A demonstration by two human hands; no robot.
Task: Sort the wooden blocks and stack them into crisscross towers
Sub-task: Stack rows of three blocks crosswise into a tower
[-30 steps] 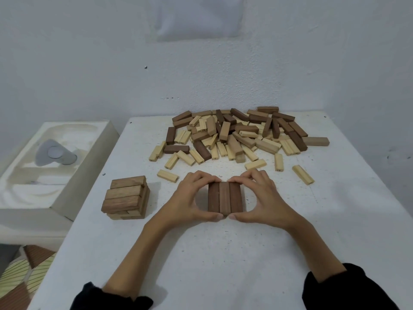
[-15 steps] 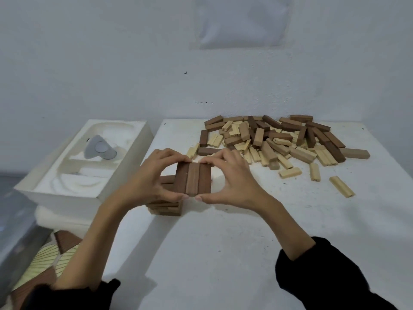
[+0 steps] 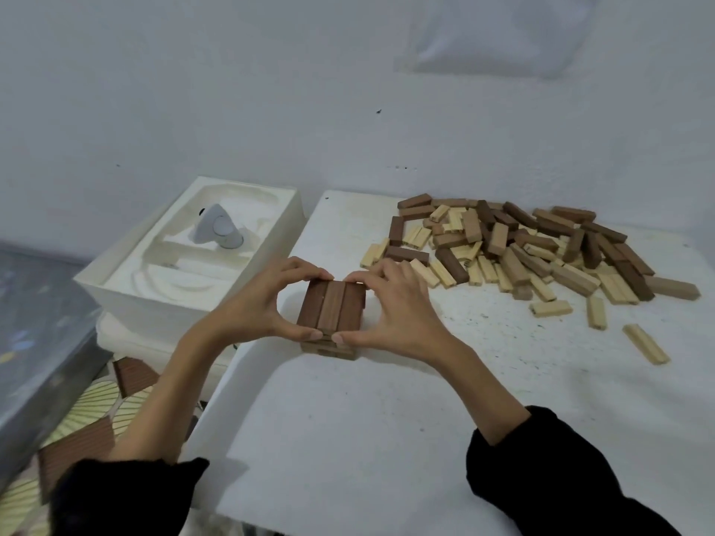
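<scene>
Left hand, right hand close together, fingers curled inward.

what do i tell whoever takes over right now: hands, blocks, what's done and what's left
Left hand and right hand: each pinches one side of a row of three dark blocks between thumb and fingers.
The row is directly over the partly built brown tower, near the left edge of the table. I cannot tell whether it is seated yet.
Done: that one tower is started.
Left: settle and release this layer. Then sort the mixed pile of light and dark blocks at the far right and stack the remaining towers.
</scene>
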